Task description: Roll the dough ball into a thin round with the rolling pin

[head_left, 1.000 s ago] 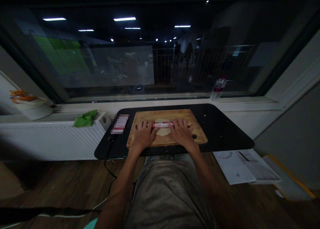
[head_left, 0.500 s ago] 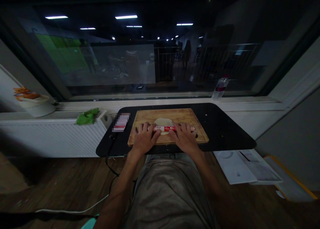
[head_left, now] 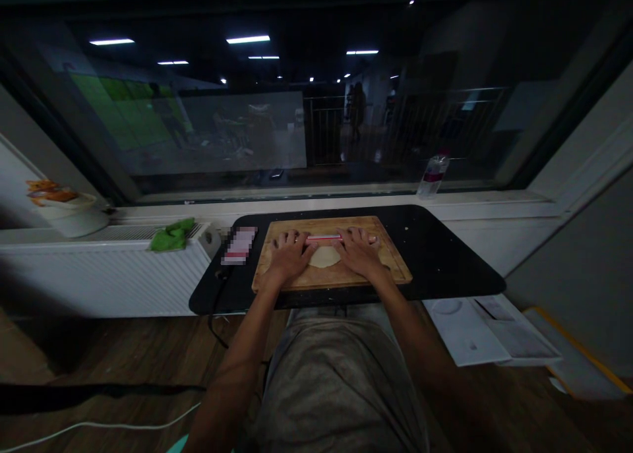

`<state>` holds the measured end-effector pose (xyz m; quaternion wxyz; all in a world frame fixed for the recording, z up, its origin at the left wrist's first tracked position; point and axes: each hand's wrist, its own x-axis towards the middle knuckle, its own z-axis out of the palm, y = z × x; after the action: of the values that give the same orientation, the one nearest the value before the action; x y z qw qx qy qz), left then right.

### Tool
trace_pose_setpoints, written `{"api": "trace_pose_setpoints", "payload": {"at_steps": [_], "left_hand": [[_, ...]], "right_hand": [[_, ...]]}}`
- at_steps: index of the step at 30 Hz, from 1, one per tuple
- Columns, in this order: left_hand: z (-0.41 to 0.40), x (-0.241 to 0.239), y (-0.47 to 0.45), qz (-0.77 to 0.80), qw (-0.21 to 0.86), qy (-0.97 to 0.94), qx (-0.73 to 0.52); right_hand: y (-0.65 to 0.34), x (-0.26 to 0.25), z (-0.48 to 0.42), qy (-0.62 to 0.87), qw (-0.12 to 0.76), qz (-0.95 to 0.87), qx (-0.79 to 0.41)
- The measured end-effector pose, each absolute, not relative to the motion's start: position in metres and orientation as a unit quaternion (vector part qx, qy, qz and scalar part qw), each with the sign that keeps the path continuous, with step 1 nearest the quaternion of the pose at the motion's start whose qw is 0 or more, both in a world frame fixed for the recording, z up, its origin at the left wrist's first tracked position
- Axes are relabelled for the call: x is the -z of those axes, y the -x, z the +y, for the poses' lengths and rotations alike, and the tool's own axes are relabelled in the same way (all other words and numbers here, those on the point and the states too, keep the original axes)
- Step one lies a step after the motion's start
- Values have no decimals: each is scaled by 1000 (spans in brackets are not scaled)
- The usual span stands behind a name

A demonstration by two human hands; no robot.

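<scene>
A rolling pin [head_left: 325,237] with a red and white label lies crosswise over the far part of a flat round of pale dough [head_left: 325,258]. My left hand [head_left: 291,258] presses on the pin's left end, fingers curled over it. Its right end is under my right hand [head_left: 362,252], with the thumbs pointing toward each other along the middle. Beneath them is a wooden cutting board [head_left: 333,282], and the dough's near edge shows between my wrists.
A black tabletop [head_left: 445,262] carries the board and a blurred-out phone [head_left: 239,245]. On the windowsill stands a water bottle [head_left: 433,175]. A green cloth [head_left: 172,235] and a white pot [head_left: 79,217] rest over the radiator [head_left: 109,275]. Open box parts [head_left: 469,331] lie low at right.
Both hands have pushed the rolling pin away from me, from the middle of the dough to its far part. More of the dough's near side now shows, and the label has turned.
</scene>
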<state>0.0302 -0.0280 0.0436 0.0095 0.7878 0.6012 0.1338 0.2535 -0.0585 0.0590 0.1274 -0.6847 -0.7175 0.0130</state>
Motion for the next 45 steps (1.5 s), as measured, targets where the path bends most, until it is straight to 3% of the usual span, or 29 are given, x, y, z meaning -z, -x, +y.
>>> {"api": "trace_pose_setpoints", "payload": {"at_steps": [8,25,45], "left_hand": [[-11,-45,-32,603,3,-787,-130],[-93,-28,-10,564,-56,-803,-181],[-107,-24,-11,575,-32,-793,-199]], "right_hand": [[-256,-63,-37,687,121,-716,-34],[-249,-31,-131,655,178,-729,86],[-250,-20,-146,653,196,-728,71]]}}
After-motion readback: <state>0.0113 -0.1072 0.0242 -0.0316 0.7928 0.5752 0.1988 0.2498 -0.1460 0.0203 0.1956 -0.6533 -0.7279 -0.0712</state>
